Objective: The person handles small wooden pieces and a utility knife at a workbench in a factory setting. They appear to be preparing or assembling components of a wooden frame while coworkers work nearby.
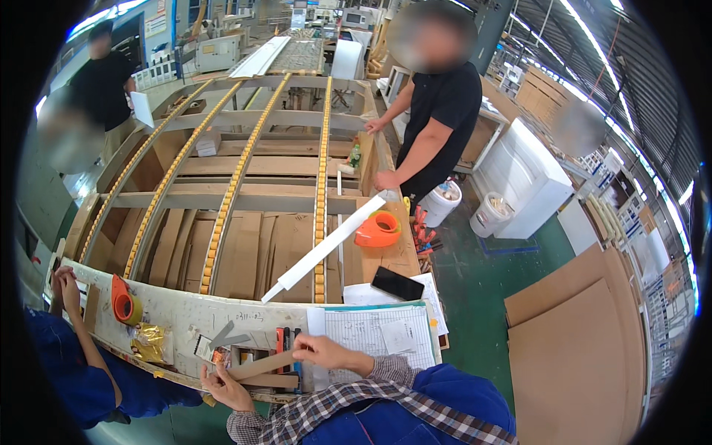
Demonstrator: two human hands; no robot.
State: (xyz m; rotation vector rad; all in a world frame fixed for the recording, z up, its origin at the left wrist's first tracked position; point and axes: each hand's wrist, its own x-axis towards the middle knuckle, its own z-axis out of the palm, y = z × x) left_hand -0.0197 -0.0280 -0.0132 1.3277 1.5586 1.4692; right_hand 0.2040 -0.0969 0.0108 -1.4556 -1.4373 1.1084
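My left hand [228,387] and my right hand [328,351] hold a brown cardboard strip [261,366] between them, over the near edge of the bench. The left fingers pinch its lower left end; my right fingers close on its upper right end. Below it lies another brown strip [273,381], partly hidden, beside a tray of tools with red and blue handles. Grey flat pieces [222,335] and a small printed packet [202,347] lie left of the tray. To the right of my right hand is a printed form sheet [380,335] with ruled lines.
A white bar [326,248] lies across the yellow roller tracks [320,200]. Orange tape dispensers [378,228] and a black phone [398,283] rest nearby. One person [441,111] stands across at the right; a co-worker's hands [67,288] are at left. Cardboard sheets [571,334] lean at right.
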